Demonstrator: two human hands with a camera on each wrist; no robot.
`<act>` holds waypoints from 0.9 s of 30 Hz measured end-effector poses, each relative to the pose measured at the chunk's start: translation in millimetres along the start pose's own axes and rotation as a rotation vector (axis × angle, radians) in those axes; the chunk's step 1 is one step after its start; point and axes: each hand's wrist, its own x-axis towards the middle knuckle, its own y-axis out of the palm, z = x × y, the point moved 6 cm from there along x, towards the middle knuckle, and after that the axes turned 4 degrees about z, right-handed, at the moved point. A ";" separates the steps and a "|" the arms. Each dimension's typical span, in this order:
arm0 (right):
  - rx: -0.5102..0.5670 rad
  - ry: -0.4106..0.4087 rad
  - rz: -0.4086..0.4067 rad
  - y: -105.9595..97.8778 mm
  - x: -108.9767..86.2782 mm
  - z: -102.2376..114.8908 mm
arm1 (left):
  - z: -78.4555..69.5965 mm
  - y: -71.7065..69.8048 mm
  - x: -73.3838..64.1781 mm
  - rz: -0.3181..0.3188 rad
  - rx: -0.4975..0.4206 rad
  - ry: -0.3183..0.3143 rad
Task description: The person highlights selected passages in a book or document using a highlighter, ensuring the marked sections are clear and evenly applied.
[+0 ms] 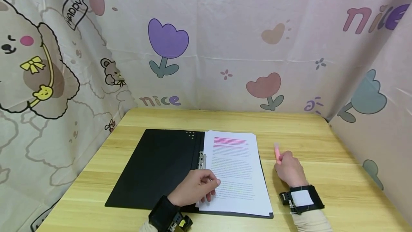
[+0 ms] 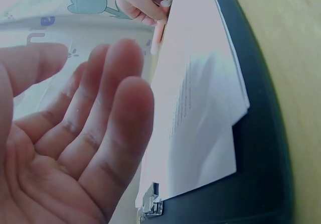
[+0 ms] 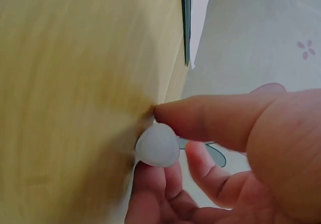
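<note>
My right hand pinches a pink highlighter between thumb and fingers, low at the table, to the right of the papers. The right wrist view shows the highlighter's round whitish end between thumb and fingertips. Over the lower left of the printed sheets hovers my left hand, its fingers loosely bent and nothing in them. Pink strokes cover several top lines of the upper sheet. Those sheets lie in an opened black folder with a metal clip at its spine, partly hidden by the left hand.
The folder lies on a light wooden table, its front edge near my left wrist. Patterned cloth hangs behind the table and along both sides. A strapped camera sits on each wrist.
</note>
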 end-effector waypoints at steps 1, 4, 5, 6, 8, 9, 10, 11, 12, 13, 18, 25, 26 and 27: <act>0.015 -0.007 -0.010 -0.3 0.6 0.8 | 0.4 -0.7 -0.7 -0.007 -0.016 -0.003; 0.076 -0.038 -0.054 -1.6 2.6 4.9 | 1.2 -2.1 -2.0 -0.021 -0.046 -0.006; 0.095 -0.056 -0.072 -2.1 3.2 7.0 | 1.4 -2.4 -2.4 -0.023 -0.052 -0.006; 0.115 -0.072 -0.085 -2.1 3.5 9.0 | 1.6 -2.5 -2.9 -0.025 -0.056 -0.005; 0.162 -0.106 -0.109 -1.5 4.1 12.9 | 1.8 -2.9 -3.8 -0.030 -0.059 -0.001; 0.185 -0.120 -0.114 -0.8 4.4 14.6 | 1.8 -2.9 -4.1 -0.033 -0.057 0.001; 0.210 -0.130 -0.113 0.3 4.8 15.8 | 1.9 -2.9 -4.4 -0.036 -0.055 0.002; 0.239 -0.141 -0.107 1.7 5.3 17.2 | 2.2 -2.7 -4.4 -0.039 -0.053 0.002; 0.267 -0.149 -0.097 3.4 5.7 18.3 | 2.4 -2.7 -4.3 -0.044 -0.048 0.001; 0.300 -0.163 -0.081 5.0 6.2 19.8 | 2.6 -2.7 -4.1 -0.051 -0.041 0.000; 0.444 -0.256 0.071 15.0 6.5 28.1 | 4.8 -3.7 -2.4 -0.105 -0.016 -0.036; 0.503 -0.381 0.330 27.1 -2.1 40.8 | 5.3 -6.2 -2.7 -0.163 -0.037 -0.059; 0.500 -0.397 0.364 28.6 -3.7 42.7 | 5.2 -6.5 -2.9 -0.165 -0.039 -0.059; 0.500 -0.409 0.398 30.2 -5.3 44.6 | 5.0 -6.8 -3.3 -0.165 -0.043 -0.057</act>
